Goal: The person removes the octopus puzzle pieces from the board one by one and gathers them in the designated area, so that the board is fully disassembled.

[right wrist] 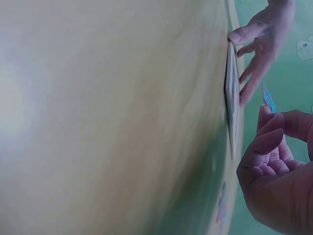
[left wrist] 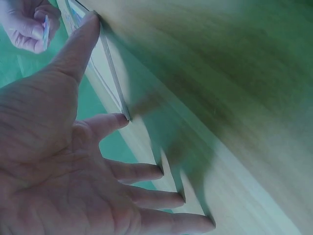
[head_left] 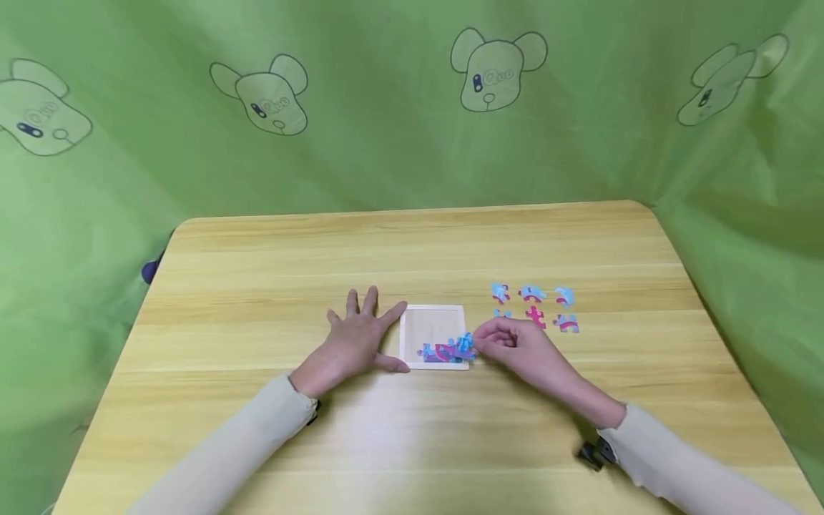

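Observation:
A shallow square puzzle tray (head_left: 403, 336) with a pale wooden rim lies on the table in the head view. Blue, pink and purple jigsaw pieces (head_left: 436, 352) sit along its near side, toward the right corner. Over that corner my right hand (head_left: 523, 349) pinches a blue puzzle piece (head_left: 464, 343) between thumb and fingers; in the right wrist view the piece (right wrist: 269, 99) stands tilted, clear of the tray. My left hand (head_left: 352, 342) is spread flat, thumb and index fingertip at the tray's left corners. The left wrist view shows its other fingertips (left wrist: 178, 198) resting on the table.
Several loose jigsaw pieces (head_left: 535, 315) lie in two rows on the table beyond my right hand, one partly hidden by it. The light wooden table (head_left: 257, 265) ends at a green curtain (head_left: 386, 143) printed with animal heads.

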`<control>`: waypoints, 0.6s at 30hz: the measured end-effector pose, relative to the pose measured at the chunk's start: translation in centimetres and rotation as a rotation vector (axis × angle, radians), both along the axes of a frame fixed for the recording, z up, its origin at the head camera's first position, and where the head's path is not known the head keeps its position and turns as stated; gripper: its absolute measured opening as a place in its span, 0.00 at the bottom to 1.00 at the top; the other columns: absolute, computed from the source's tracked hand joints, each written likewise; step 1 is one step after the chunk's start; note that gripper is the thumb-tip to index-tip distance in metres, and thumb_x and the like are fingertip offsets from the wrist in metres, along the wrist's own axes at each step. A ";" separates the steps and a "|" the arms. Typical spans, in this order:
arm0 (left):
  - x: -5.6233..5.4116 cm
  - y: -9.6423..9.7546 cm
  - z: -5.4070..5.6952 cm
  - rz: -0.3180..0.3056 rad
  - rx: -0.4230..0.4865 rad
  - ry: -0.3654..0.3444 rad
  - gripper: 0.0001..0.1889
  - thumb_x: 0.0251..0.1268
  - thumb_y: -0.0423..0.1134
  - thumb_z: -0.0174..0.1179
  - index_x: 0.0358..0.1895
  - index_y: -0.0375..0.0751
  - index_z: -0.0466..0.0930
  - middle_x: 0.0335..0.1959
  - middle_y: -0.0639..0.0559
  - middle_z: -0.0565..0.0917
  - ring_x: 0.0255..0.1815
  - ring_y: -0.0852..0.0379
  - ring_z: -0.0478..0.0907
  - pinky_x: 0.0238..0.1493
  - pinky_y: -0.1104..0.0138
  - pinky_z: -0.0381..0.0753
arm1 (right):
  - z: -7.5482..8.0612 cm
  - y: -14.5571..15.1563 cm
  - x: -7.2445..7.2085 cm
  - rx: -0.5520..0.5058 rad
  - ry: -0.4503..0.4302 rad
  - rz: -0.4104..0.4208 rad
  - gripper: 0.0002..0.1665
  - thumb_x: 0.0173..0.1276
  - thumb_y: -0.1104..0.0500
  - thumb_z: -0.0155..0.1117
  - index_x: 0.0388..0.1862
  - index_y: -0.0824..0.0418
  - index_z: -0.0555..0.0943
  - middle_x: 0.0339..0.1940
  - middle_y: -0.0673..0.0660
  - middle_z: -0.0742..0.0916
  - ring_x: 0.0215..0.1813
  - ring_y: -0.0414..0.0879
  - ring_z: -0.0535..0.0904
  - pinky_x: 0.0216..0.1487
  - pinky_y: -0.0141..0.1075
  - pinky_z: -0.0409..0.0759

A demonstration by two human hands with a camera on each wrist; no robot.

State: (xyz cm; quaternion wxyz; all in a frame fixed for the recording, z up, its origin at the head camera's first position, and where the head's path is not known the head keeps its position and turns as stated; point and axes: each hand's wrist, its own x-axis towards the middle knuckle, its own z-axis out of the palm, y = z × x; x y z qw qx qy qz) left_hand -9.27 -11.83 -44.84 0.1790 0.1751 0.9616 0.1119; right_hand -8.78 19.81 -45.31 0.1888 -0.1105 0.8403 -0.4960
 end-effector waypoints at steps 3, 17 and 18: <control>0.1 0.2 0.0 0.000 -0.001 0.001 0.61 0.55 0.73 0.77 0.90 0.57 0.58 0.86 0.24 0.51 0.81 0.12 0.46 0.63 0.16 0.60 | -0.4 1.0 0.3 0.008 0.016 -0.017 0.10 0.77 0.58 0.75 0.50 0.63 0.90 0.37 0.53 0.91 0.38 0.49 0.86 0.43 0.33 0.84; 0.2 0.3 0.0 0.007 0.001 -0.007 0.61 0.56 0.72 0.76 0.90 0.57 0.57 0.86 0.24 0.50 0.82 0.14 0.46 0.64 0.17 0.60 | -0.8 4.3 -0.3 0.152 0.002 -0.064 0.08 0.77 0.61 0.72 0.49 0.65 0.90 0.36 0.52 0.91 0.37 0.45 0.81 0.44 0.32 0.81; 0.2 0.3 -0.1 0.006 -0.001 -0.005 0.60 0.57 0.72 0.76 0.90 0.57 0.57 0.86 0.24 0.50 0.82 0.14 0.46 0.65 0.17 0.60 | -0.7 4.4 -0.4 0.168 0.002 -0.062 0.08 0.77 0.61 0.72 0.49 0.64 0.90 0.36 0.51 0.90 0.38 0.45 0.81 0.44 0.32 0.81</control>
